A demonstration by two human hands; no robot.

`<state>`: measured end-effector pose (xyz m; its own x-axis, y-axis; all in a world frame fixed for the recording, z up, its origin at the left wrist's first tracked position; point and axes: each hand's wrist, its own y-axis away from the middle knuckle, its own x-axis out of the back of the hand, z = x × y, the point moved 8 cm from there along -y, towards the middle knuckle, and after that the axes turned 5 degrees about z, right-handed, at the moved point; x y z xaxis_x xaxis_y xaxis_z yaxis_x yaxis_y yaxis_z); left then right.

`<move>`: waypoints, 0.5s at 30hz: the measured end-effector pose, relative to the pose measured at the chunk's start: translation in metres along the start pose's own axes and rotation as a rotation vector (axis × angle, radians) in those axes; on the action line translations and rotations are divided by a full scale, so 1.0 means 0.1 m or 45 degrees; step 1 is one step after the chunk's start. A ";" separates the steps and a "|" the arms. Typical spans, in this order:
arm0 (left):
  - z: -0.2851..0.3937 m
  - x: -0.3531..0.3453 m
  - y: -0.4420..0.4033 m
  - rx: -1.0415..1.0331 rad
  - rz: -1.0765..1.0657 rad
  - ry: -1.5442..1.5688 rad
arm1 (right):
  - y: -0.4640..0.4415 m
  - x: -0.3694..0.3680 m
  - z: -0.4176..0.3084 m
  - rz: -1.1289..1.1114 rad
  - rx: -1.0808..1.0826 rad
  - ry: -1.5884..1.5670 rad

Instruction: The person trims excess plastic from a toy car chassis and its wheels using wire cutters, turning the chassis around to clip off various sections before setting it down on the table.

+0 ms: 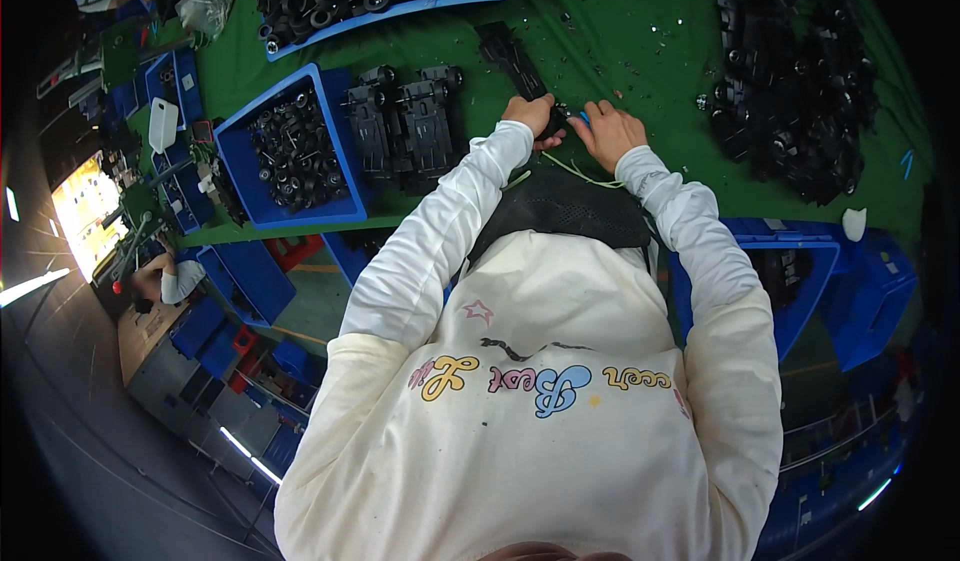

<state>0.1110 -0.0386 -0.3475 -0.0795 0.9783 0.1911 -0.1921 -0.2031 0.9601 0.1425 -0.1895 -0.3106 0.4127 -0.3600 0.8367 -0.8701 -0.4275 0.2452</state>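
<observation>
My left hand (530, 118) is closed round the lower end of a long black plastic chassis (513, 59), which points away from me over the green cloth. Close on its right, my right hand (612, 133) has its fingers curled round a small blue object (584, 118), mostly hidden by the fingers. The fingertips are near the chassis end. A thin pale green cord (580, 173) hangs below the hands, over a black mesh cloth (560, 211) on my lap.
Two black chassis with wheels (428, 121) lie left of my hands, beside a blue bin (357, 186) of small wheels. Another blue tray (420, 4) of wheels stands at the back. Black chassis are piled (795, 91) at the right. A person (180, 279) is at far left.
</observation>
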 end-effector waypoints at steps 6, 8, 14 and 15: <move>-0.01 0.00 0.01 -0.019 0.087 -0.012 | -0.03 -0.11 -0.02 -0.126 -0.011 0.037; 0.06 0.02 0.08 -0.088 0.167 -0.082 | -0.04 -0.13 -0.01 -0.152 -0.018 0.043; 0.09 0.00 0.04 -0.181 0.230 -0.170 | -0.07 -0.19 0.03 -0.301 -0.058 0.027; 0.07 0.00 0.01 -0.181 0.228 -0.172 | -0.07 -0.20 0.03 -0.312 -0.058 0.017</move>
<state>0.1176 -0.0383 -0.3448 0.0048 0.9208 0.3901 -0.3229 -0.3678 0.8721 0.1409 -0.1817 -0.3307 0.6095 -0.2389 0.7559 -0.7559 -0.4626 0.4633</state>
